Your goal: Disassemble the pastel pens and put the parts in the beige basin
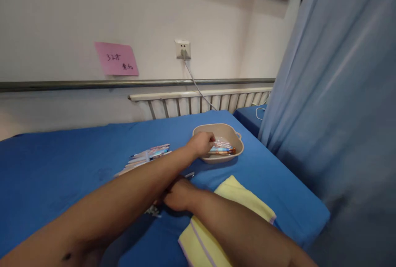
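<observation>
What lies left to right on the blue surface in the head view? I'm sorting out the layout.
Pile of pens → left hand → beige tray; the yellow towel lies nearer.

A yellow towel (pixel 238 201) lies at the near edge of the blue bed (pixel 62 168). Behind, a pink note (pixel 116 58), a wall socket (pixel 182 49), a radiator (pixel 198 104); a blue curtain (pixel 340 93) hangs right.

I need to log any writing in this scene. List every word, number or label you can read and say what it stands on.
Pink paper note taped to the pale wall: handwritten dark marks, first line looks like "32" plus a character, the second line too blurred to read.
Wrapped pens in the beige plastic bowl, at the left hand: print too small to read.
Loose pens on the blue sheet: print unreadable.
</observation>
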